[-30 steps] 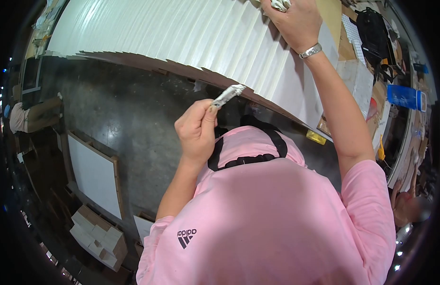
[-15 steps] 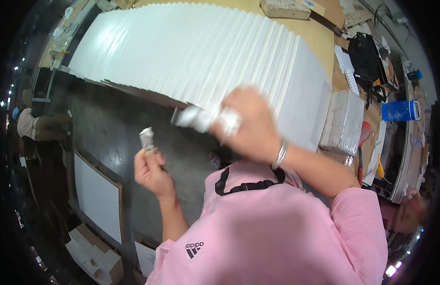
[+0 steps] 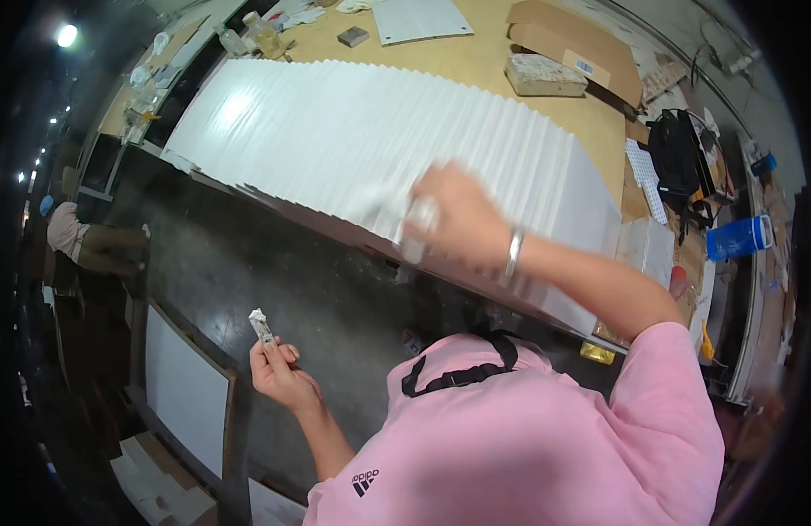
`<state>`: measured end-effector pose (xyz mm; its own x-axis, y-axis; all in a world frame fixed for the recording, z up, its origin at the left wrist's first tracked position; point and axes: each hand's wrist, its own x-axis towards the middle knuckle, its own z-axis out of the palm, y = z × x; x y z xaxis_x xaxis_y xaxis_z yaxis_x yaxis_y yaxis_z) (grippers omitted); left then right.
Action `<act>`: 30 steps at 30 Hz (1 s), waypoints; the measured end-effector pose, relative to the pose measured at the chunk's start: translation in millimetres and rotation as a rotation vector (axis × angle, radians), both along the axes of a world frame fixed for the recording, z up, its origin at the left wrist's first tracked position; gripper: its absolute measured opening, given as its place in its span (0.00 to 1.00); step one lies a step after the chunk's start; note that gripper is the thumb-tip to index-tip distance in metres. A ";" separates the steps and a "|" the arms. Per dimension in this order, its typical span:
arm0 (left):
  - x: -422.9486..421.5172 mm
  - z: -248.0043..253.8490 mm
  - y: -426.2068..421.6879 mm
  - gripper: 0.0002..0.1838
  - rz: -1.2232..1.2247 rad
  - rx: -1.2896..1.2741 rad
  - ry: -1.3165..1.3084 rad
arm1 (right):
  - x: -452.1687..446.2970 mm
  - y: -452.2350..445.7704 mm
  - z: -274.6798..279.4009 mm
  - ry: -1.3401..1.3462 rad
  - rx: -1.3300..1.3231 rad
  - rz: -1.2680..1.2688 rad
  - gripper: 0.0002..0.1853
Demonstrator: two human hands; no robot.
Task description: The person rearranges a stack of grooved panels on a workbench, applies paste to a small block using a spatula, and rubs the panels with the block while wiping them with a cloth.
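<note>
Closed around a short, whitish-smeared strip (image 3: 262, 330), my left hand (image 3: 285, 380) is over the dark floor, below the table's front edge. My right hand (image 3: 458, 215), with a metal bracelet on the wrist, is blurred by motion above the row of overlapping white panels (image 3: 335, 131). Its fingers are wrapped round a white crumpled cloth (image 3: 418, 230), also smeared by motion. Whether the cloth touches the panels cannot be told. The panels lie fanned in ridges along the front of the tan table (image 3: 484, 92).
On the table are a white plate (image 3: 421, 19), a stained block (image 3: 544, 76) and cardboard (image 3: 580, 44). To the right are a black backpack (image 3: 674, 158) and a blue container (image 3: 736, 238). Another person (image 3: 85, 238) is at far left.
The view has tilted up, showing more of the table. My right hand came down from the panels' far side with the cloth and now blurs over them. My left hand has moved left and lower, still holding the strip.
</note>
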<state>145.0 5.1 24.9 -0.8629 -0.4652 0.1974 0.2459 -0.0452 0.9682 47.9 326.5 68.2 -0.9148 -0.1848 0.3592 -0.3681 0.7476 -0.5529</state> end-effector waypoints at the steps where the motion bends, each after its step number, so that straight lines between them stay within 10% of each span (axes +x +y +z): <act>1: 1.0 0.8 -6.0 0.09 0.024 0.001 -0.010 | 20.3 -26.7 4.2 -0.055 -0.059 0.215 0.16; 4: -3.6 6.8 -28.3 0.09 0.084 -0.008 -0.008 | 14.7 -56.0 44.1 0.007 -0.157 0.418 0.16; 7: -4.4 11.7 -58.6 0.09 0.124 -0.024 0.010 | -72.2 -20.2 47.6 0.354 -0.065 0.055 0.15; 11: 0.2 10.2 -104.5 0.09 0.183 -0.023 0.013 | -120.3 40.8 -16.5 0.175 0.368 -0.198 0.18; 30: -204.4 -15.3 -237.0 0.13 0.010 0.004 -0.190 | -121.6 18.5 -14.2 -0.007 0.333 -0.388 0.14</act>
